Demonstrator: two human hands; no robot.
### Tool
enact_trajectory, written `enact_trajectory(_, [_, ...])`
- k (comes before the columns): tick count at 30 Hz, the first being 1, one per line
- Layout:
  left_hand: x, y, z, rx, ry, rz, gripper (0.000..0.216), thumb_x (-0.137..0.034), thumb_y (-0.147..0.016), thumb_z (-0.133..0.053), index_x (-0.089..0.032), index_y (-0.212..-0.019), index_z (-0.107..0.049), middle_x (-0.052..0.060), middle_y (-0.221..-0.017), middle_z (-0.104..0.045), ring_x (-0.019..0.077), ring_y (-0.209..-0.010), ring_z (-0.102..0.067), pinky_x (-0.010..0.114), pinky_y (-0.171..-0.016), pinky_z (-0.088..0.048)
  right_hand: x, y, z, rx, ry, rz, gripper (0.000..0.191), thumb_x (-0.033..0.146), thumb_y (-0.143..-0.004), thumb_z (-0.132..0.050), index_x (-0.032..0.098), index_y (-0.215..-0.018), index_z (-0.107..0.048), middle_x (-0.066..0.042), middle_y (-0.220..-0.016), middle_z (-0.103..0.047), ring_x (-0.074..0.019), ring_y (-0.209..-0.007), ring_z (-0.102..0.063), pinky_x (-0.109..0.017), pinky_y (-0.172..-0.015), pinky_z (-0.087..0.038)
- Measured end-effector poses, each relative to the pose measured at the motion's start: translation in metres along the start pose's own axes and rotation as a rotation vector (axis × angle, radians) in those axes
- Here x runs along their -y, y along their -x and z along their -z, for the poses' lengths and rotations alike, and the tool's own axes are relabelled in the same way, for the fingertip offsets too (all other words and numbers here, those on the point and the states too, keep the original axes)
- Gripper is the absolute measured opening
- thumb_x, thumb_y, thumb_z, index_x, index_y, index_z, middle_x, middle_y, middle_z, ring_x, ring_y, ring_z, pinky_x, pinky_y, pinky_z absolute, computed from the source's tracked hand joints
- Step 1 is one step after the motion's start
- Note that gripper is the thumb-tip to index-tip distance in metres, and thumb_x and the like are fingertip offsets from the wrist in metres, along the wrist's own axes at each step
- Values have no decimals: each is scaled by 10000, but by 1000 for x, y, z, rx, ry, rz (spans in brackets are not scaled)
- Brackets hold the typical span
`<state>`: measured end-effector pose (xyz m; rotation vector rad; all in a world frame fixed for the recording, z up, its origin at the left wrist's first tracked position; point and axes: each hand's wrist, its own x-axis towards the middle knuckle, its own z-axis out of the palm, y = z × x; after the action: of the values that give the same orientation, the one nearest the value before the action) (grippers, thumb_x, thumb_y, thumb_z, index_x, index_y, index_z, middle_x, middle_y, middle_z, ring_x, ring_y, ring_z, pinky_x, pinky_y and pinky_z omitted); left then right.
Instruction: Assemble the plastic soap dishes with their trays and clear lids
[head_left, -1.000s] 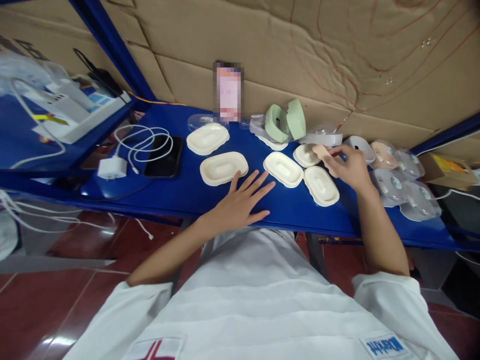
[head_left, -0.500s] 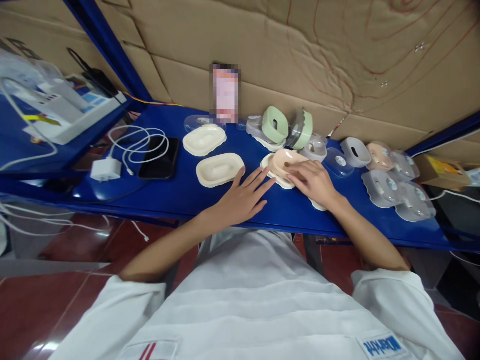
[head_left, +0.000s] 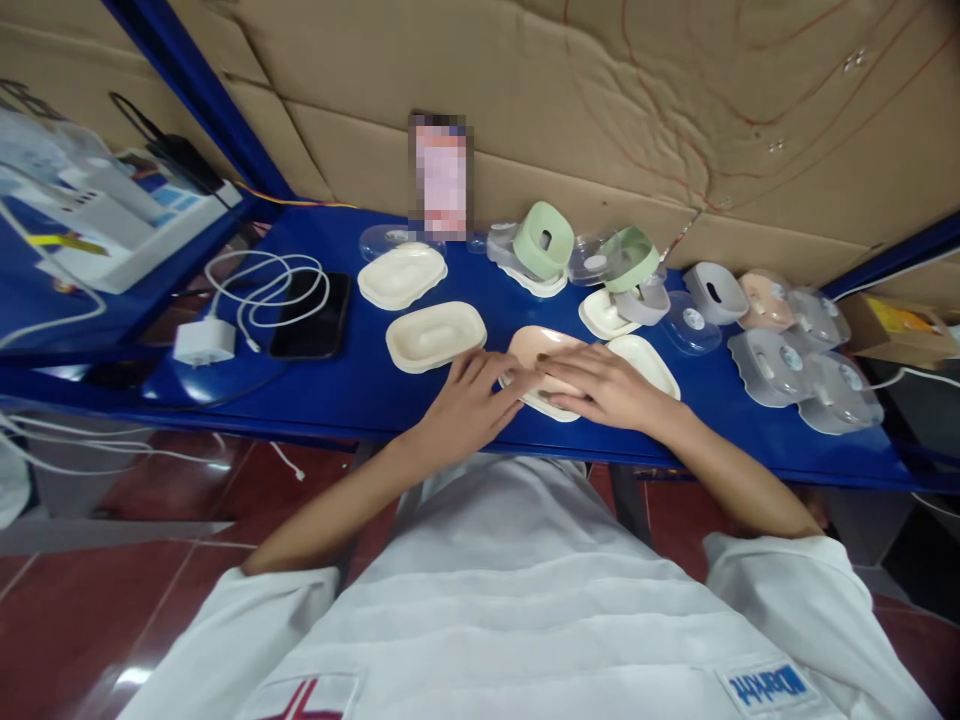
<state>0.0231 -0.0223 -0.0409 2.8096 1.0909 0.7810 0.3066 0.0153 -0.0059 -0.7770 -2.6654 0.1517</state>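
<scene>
Both hands, left hand [head_left: 466, 404] and right hand [head_left: 606, 386], press a peach tray [head_left: 537, 345].

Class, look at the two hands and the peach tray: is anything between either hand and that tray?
Nothing visible. The left hand and right hand both rest directly on the peach tray, which sits on a cream tray at the shelf's front edge.

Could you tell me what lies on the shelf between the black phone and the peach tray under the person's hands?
In the head view, one cream tray lies between the black phone and the peach tray.
</scene>
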Motion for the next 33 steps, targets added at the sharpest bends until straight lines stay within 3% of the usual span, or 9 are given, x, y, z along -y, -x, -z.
enact_trajectory(4, [3,-1,-3,-55,-21,29,421,-262,-1094,-557,-238,-1513,-593,187,-1687,-469,373,-1543,-477,599,-1235,-427,12,-3,-4,64,37,40,498,473,-1116,-578,214,-1535,-652,-137,-1493,-709,-344,-1361,-680,-526,-1111,-546])
enact_trajectory(6, [4,-1,-4,-46,-29,8,410,-257,-1105,-539,-235,-1511,-589,170,-1699,-479,355,-1548,-483,584,-1252,-412,12,-2,-5,87,43,52,576,529,-1093,-609,209,-1572,-618,-152,-1519,-689,-364,-1387,-658,-554,-1132,-534])
enact_trajectory(9, [4,0,-4,-34,1,-6,406,-248,-1107,-529,-224,-1507,-598,151,-1565,-627,331,-1483,-550,564,-1239,-425,9,0,-7,108,59,58,667,569,-1063,-646,210,-1620,-568,-172,-1552,-659,-389,-1418,-631,-594,-1153,-519])
enact_trajectory(11, [4,0,-3,-33,12,4,380,-239,-1101,-531,-223,-1466,-636,139,-1457,-698,328,-1423,-591,564,-1224,-436,8,0,-11,109,68,63,584,483,-1098,-605,229,-1622,-567,-150,-1569,-651,-365,-1426,-630,-586,-1165,-515])
enact_trajectory(17, [3,0,-1,-63,-56,-14,265,-223,-1092,-552,-210,-1299,-717,107,-1214,-760,309,-1246,-646,544,-1197,-448,2,-3,-4,71,-40,105,485,377,-1135,-532,251,-1599,-592,-105,-1583,-648,-281,-1484,-600,-511,-1238,-485])
enact_trajectory(22, [1,0,-1,-77,-59,-119,162,-271,-1081,-613,-201,-1184,-718,88,-1115,-752,288,-1115,-663,534,-1130,-482,-37,-21,24,-42,236,-185,497,373,-1132,-475,227,-1590,-600,-135,-1580,-645,-348,-1483,-582,-585,-1255,-402])
enact_trajectory(26, [0,-1,0,-97,-59,-135,147,-269,-1077,-636,-191,-1183,-702,86,-1114,-744,289,-1118,-667,508,-1076,-498,-86,-54,31,13,466,-326,569,327,-1060,-577,102,-1582,-553,-243,-1601,-589,-450,-1495,-523,-717,-1248,-288])
enact_trajectory(30, [0,3,3,-82,-19,-125,151,-231,-1062,-649,-194,-1199,-702,83,-1137,-738,288,-1144,-660,483,-1061,-501,-109,-67,36,49,461,-415,370,314,-1028,-612,104,-1319,-703,-237,-1298,-751,-457,-1286,-654,-689,-1154,-387])
enact_trajectory(33, [1,5,4,-76,-8,-112,153,-219,-1064,-627,-193,-1194,-705,90,-1150,-734,289,-1154,-653,473,-1055,-503,-100,-50,47,-79,333,-431,304,395,-1042,-608,168,-1205,-728,-171,-1233,-774,-386,-1182,-707,-541,-1055,-502])
